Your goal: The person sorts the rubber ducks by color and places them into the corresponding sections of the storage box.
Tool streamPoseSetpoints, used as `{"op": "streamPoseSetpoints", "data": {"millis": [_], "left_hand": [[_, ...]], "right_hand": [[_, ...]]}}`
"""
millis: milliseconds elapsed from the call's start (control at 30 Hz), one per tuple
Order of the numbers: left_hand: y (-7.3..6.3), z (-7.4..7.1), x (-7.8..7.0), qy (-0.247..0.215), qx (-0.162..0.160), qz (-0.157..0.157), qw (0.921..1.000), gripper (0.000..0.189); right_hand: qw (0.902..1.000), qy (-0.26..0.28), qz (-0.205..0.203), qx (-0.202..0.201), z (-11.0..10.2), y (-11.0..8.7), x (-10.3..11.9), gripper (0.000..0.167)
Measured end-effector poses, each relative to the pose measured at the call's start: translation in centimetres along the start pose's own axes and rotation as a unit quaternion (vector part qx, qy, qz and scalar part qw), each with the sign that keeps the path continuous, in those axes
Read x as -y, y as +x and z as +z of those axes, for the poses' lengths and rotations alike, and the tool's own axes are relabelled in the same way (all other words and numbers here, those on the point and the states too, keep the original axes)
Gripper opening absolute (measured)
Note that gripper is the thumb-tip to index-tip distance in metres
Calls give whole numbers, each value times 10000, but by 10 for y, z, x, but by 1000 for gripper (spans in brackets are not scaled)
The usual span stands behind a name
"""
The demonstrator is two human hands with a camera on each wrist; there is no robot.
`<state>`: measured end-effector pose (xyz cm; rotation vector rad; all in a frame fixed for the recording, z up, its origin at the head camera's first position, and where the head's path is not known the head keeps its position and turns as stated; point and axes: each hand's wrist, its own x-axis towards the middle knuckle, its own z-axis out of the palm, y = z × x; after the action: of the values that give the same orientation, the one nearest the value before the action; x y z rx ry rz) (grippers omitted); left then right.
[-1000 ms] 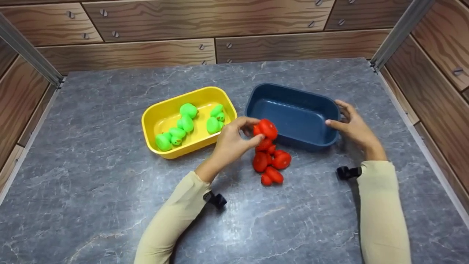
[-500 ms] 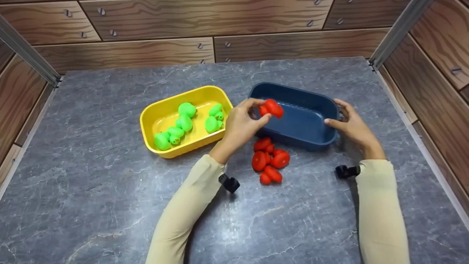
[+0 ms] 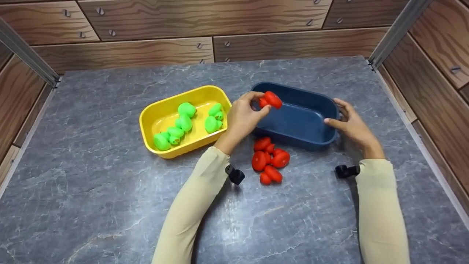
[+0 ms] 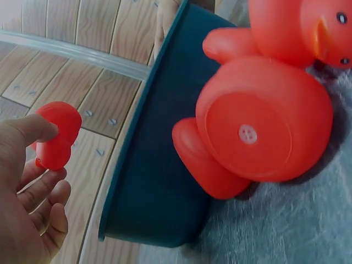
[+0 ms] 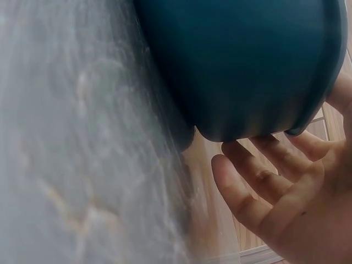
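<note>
Between thumb and fingers, my left hand pinches a red rubber duck above the left end of the dark blue bin. The left wrist view also shows this held duck, raised off the table. My right hand grips the bin's right end, thumb over the rim and fingers along the outer wall; these fingers show beneath the bin's wall in the right wrist view. Several more red ducks lie bunched on the table in front of the bin, some tipped over. Inside the bin, no duck is visible.
A yellow bin stands to the left with several green rubber ducks in it. Grey marbled tabletop lies under everything. Wood-patterned walls border the table at the back and sides.
My left hand has lifted the red duck from the bunch and carried it up and away from me, over the blue bin. My right hand keeps its place on the bin.
</note>
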<state>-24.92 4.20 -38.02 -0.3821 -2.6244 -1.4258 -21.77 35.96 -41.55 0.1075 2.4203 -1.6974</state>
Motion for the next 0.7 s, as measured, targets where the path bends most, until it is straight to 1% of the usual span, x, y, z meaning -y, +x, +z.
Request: {"op": "streamPoseSetpoints", "data": {"millis": [133, 233, 433, 567, 700], "left_hand": [[3, -2, 2, 247, -103, 41, 9996, 34], [4, -3, 2, 377, -148, 48, 9992, 34], [4, -3, 4, 617, -37, 28, 9981, 37], [-2, -5, 2, 746, 40, 239, 9969, 40], [-15, -10, -1, 550, 208, 552, 9967, 42]], "right_hand": [[10000, 54, -13, 55, 0, 0, 1, 86], [9997, 216, 21, 74, -1, 0, 1, 87], [9996, 294, 48, 35, 0, 0, 0, 87], [9996, 267, 11, 31, 1, 0, -1, 87], [9996, 278, -21, 35, 1, 0, -1, 87]]}}
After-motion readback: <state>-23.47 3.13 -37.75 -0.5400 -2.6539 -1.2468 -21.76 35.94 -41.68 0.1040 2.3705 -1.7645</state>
